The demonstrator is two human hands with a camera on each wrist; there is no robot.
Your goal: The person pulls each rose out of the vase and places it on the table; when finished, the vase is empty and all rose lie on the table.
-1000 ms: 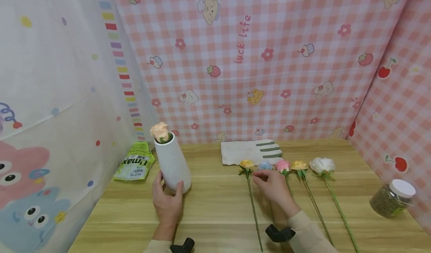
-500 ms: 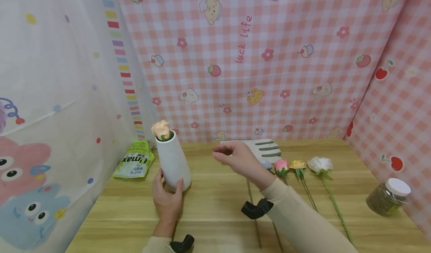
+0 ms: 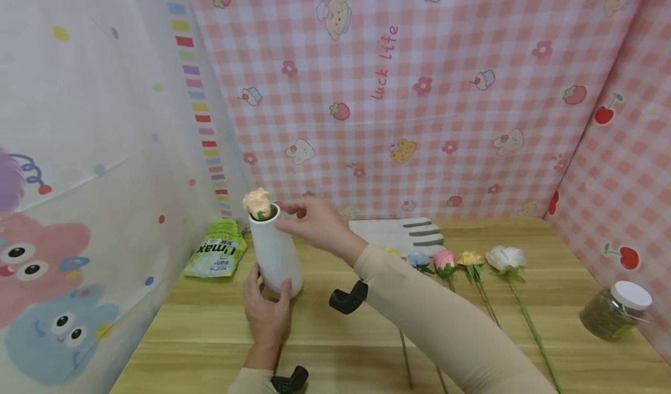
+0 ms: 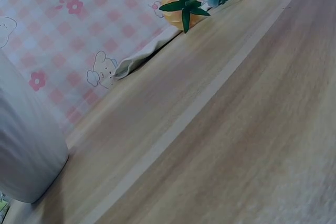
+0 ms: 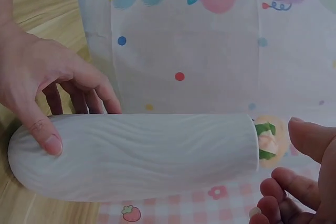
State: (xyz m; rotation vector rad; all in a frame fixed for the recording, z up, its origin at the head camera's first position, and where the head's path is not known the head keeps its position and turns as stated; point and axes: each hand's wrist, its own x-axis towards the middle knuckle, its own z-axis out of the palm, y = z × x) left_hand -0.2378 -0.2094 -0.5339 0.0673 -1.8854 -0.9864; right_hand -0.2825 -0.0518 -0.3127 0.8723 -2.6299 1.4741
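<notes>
A white, ripple-textured vase stands on the wooden table, left of the middle in the head view. Its lower part is held by my left hand, thumb on the near side and fingers round the other, as the right wrist view also shows. One peach rose sits in the vase, its bloom just above the rim and its stem hidden inside. My right hand is beside the vase mouth. In the right wrist view its thumb and loosely bent fingers are apart, with nothing between them, close to the rose.
Right of the vase lie several artificial flowers: blue, pink, yellow and white. Another yellow rose is mostly behind my right sleeve. A white glove lies behind them. A green packet and a lidded jar flank the table.
My right hand has moved from above the flowers on the right, across the table, to the vase mouth. The left hand stays on the vase.
</notes>
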